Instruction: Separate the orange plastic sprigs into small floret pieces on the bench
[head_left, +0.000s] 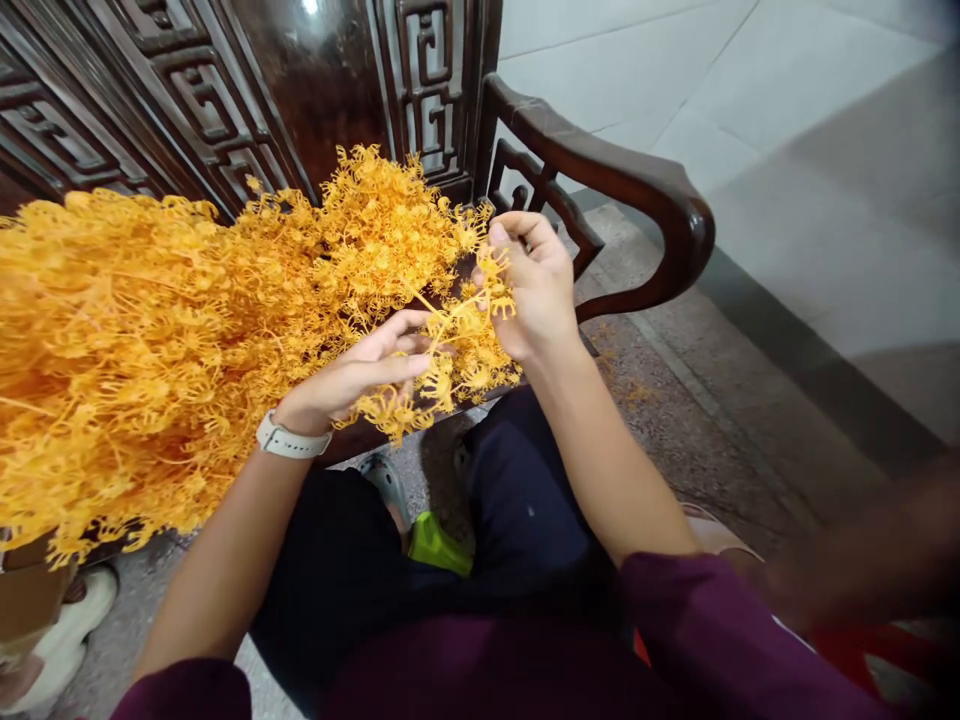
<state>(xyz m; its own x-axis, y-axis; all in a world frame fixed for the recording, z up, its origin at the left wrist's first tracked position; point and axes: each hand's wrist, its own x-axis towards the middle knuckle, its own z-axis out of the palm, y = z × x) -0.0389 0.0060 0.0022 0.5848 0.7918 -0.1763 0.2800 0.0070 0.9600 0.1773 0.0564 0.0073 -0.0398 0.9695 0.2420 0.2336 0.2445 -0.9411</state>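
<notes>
**Two hands working in a mass of orange sprigs**

Maroon sleeves (720,620) enter from the bottom of the view, over dark trousers (525,510) on the person's lap. A white watch (292,437) sits on the left wrist. The left grip (352,375) is half-curled, its fingers against the lower sprigs and a thin stem; whether it is closing on that stem cannot be told. The right grip (534,285) is clenched, thumb and fingers curled around a small sprig (495,300) at the edge of the mass.

The orange branching bundle (150,340) spreads across the left half of the view, a dense, dry-looking tangle with forked tips. It lies on the seat of a carved dark-wood armchair (622,170), and both hands work at its right edge. Down between the knees are a grey sandal (386,485) and a lime-green object (439,545).

Loose orange bits (637,395) are scattered on the speckled stone floor (675,430) beyond the armrest. A white shoe (64,640) shows at the lower left corner. Farther off, the chair's lattice back (427,90) stands against pale tiles (810,120). A dark shape at the lower right is too blurred to tell.
</notes>
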